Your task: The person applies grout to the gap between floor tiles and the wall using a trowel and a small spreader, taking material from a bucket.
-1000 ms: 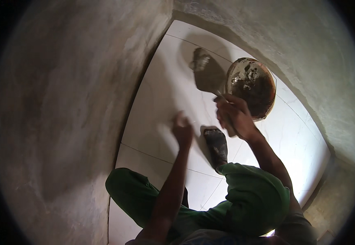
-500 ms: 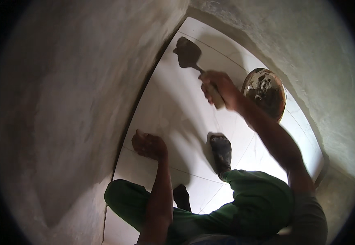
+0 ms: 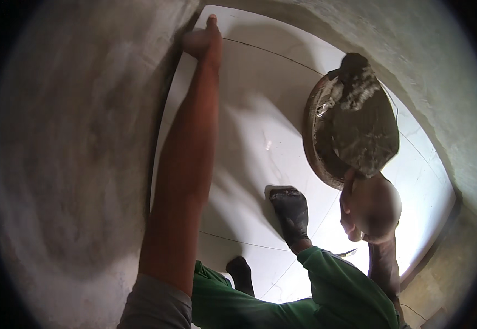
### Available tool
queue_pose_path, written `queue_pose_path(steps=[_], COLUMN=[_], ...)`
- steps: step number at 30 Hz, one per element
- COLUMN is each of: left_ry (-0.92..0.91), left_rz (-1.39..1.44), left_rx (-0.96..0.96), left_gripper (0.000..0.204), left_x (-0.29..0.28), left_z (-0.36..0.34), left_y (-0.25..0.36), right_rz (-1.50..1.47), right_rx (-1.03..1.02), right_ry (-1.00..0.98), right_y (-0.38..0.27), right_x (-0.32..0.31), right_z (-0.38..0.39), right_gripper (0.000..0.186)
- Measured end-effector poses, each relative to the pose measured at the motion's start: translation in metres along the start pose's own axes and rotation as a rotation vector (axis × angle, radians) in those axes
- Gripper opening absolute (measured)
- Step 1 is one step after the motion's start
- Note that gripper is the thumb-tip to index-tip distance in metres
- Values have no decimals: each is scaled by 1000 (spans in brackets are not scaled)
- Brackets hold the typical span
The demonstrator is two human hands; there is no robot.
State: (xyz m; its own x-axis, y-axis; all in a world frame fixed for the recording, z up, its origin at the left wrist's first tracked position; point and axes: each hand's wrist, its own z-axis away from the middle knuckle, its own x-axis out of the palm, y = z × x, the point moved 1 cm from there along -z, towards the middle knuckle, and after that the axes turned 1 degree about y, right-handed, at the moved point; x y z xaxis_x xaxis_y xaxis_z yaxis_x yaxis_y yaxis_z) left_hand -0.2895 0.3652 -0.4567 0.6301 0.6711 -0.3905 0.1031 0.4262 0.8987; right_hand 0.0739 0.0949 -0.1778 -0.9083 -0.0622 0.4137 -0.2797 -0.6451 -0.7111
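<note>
My right hand [image 3: 374, 211] is closed around the handle of a trowel, at the right. The trowel's broad, mud-smeared blade [image 3: 367, 134] lies over a round basin [image 3: 311, 131] on the floor. A dark grey clump of wet mortar [image 3: 357, 79] sits at the blade's far end. More mortar coats the inside of the basin, partly hidden under the blade. My left arm reaches far forward, and my left hand [image 3: 201, 43] is at the foot of the left wall. Its thumb sticks out; its other fingers are hidden or blurred.
Rough plastered walls rise at the left [image 3: 79, 148] and the right [image 3: 436, 71], meeting the pale tiled floor [image 3: 255, 137]. My dark-covered feet [image 3: 290, 214] and green-trousered legs [image 3: 342, 285] are at the near side. A thin flat object [image 3: 348, 253] lies beside my right leg.
My right hand has brought the trowel back and right, from over the far floor to the basin. My left hand has stretched forward along the left wall.
</note>
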Motion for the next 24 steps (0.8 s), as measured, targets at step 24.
queue_pose_path(steps=[24], left_ry=[-935], left_rz=[-309], left_rx=[-523], left_gripper=[67], left_x=[-417], left_z=[355], left_y=[35], right_rz=[214], right_rx=[61], right_ry=[-232], right_y=[20], right_x=[59], right_z=[-45], right_gripper=[41])
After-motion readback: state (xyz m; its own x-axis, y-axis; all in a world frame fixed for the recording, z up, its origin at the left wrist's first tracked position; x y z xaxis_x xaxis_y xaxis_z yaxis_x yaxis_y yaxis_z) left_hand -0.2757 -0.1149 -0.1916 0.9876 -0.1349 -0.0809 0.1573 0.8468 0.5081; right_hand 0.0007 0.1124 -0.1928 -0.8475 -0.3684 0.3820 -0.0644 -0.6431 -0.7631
